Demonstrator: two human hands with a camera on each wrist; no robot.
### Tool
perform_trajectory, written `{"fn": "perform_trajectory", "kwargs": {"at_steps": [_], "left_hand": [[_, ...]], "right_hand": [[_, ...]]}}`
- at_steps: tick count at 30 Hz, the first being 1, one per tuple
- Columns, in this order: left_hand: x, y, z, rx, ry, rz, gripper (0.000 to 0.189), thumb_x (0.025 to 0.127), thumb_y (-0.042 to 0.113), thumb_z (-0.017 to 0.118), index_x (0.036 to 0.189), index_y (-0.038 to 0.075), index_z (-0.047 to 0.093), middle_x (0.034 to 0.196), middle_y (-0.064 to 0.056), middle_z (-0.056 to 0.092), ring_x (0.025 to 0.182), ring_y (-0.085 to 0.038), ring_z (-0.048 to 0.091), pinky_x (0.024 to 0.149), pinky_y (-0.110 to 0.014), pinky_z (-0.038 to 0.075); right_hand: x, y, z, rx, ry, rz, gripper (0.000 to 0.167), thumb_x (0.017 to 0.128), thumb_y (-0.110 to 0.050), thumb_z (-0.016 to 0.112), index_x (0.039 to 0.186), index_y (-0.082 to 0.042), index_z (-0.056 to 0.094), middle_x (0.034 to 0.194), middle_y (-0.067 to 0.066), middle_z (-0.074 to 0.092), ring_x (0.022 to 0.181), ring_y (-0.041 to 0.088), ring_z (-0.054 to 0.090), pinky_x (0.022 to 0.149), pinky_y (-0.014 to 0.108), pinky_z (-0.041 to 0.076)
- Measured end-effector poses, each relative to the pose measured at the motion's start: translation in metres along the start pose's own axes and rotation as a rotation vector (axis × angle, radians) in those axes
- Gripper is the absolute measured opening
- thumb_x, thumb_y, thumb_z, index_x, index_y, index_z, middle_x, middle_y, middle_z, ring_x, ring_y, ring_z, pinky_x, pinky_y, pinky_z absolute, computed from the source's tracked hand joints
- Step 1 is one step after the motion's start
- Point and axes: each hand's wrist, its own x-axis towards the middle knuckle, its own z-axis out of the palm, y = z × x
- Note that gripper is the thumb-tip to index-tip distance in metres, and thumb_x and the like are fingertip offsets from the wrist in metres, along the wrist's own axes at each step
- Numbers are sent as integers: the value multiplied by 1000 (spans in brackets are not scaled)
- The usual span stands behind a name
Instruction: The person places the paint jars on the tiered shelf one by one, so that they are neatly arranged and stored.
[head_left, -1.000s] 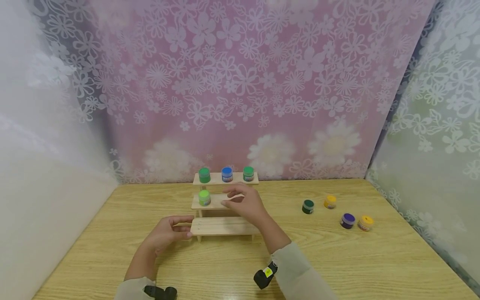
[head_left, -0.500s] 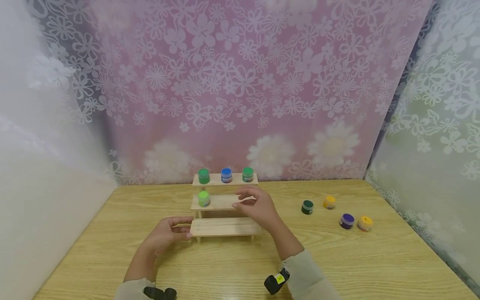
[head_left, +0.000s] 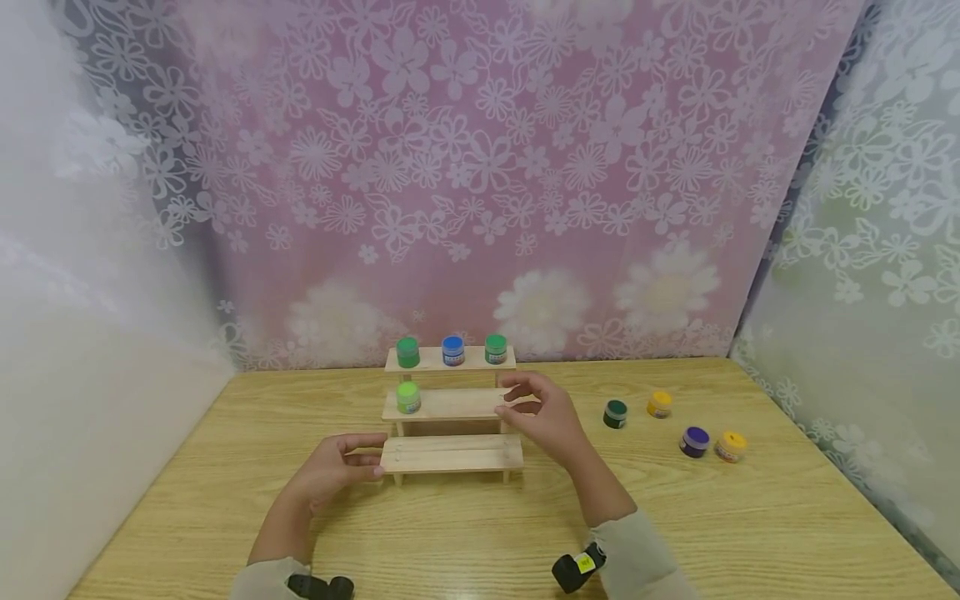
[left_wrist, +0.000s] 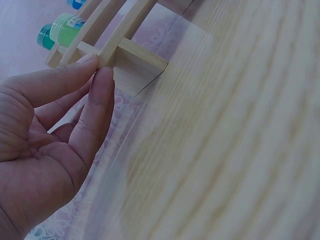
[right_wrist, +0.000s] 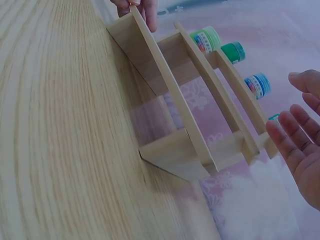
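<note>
A three-step wooden display rack (head_left: 450,462) stands on the table. My left hand (head_left: 339,467) pinches the left end of its lowest step between thumb and fingers; the left wrist view shows the fingertips (left_wrist: 101,80) right on that corner. A light green paint jar (head_left: 408,397) sits at the left of the middle step. On the top step are a green jar (head_left: 408,352), a blue jar (head_left: 453,351) and another green jar (head_left: 496,349). My right hand (head_left: 546,417) is at the right end of the middle step, fingers loosely bent and holding nothing.
To the right on the table stand a dark green jar (head_left: 615,414), a yellow jar (head_left: 660,405), a purple jar (head_left: 694,442) and another yellow jar (head_left: 731,447). A floral curtain (head_left: 480,208) hangs behind the table's back edge, with pale side panels left and right.
My right hand has moved rightward along the middle step, away from the light green jar, uncovering more of the lower steps. The left hand has stayed at the rack's left end.
</note>
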Motion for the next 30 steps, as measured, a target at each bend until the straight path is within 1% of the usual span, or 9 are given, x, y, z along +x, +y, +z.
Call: {"fn": "perform_trajectory", "kwargs": {"at_steps": [2, 5, 10, 13, 17, 24, 28, 30], "left_hand": [[0, -1, 0, 6, 0, 0, 61, 83, 2, 76, 137, -9, 49, 129, -25, 55, 105, -26, 63, 83, -35, 56], [0, -1, 0, 5, -1, -3, 62, 83, 2, 77, 137, -9, 49, 129, -24, 55, 104, -25, 63, 83, -36, 56], [0, -2, -1, -3, -5, -2, 62, 83, 2, 76, 138, -9, 49, 130, -24, 54, 104, -25, 63, 83, -35, 56], [0, -2, -1, -5, -1, -1, 61, 83, 2, 77, 137, -9, 49, 130, -24, 54, 105, -25, 63, 83, -35, 56], [0, -3, -1, -5, 3, -2, 61, 83, 2, 77, 137, -9, 50, 131, -24, 54, 105, -26, 62, 83, -34, 56], [1, -3, -2, -8, 0, -3, 61, 83, 2, 76, 137, -10, 49, 130, -25, 54, 105, -25, 63, 83, -34, 56], [1, -3, -2, -12, 4, -7, 61, 83, 2, 77, 137, -9, 50, 131, -24, 53, 104, -24, 63, 84, -35, 56], [2, -3, -2, -17, 1, -10, 61, 83, 3, 76, 137, -9, 49, 129, -23, 56, 104, -24, 63, 84, -35, 56]], "right_hand": [[-2, 0, -4, -11, 1, 9, 37, 87, -11, 76, 121, -6, 63, 119, 19, 58, 104, 29, 59, 87, 39, 54], [-4, 1, -12, -24, 2, 6, 38, 86, -11, 77, 121, -10, 63, 119, 15, 58, 104, 29, 59, 87, 38, 54], [-7, 6, -24, -26, -10, -3, 41, 85, -17, 78, 124, -14, 64, 123, 11, 57, 107, 32, 58, 85, 31, 55], [-10, 7, -31, -10, -19, 0, 44, 85, -18, 78, 126, -14, 63, 125, 11, 56, 111, 37, 56, 86, 31, 54], [-12, 7, -41, -9, -25, 6, 48, 85, -18, 78, 130, -14, 61, 128, 12, 55, 115, 39, 54, 89, 32, 53], [-15, 10, -58, -49, -27, 46, 51, 87, -21, 77, 134, -15, 58, 131, 10, 54, 119, 31, 55, 91, 29, 52], [-16, 13, -66, -62, -16, 46, 52, 87, -21, 76, 135, -14, 57, 131, 11, 54, 119, 31, 55, 92, 30, 52], [-18, 15, -70, -74, -8, 52, 53, 87, -21, 76, 136, -15, 57, 132, 12, 54, 119, 32, 55, 91, 31, 52]]}}
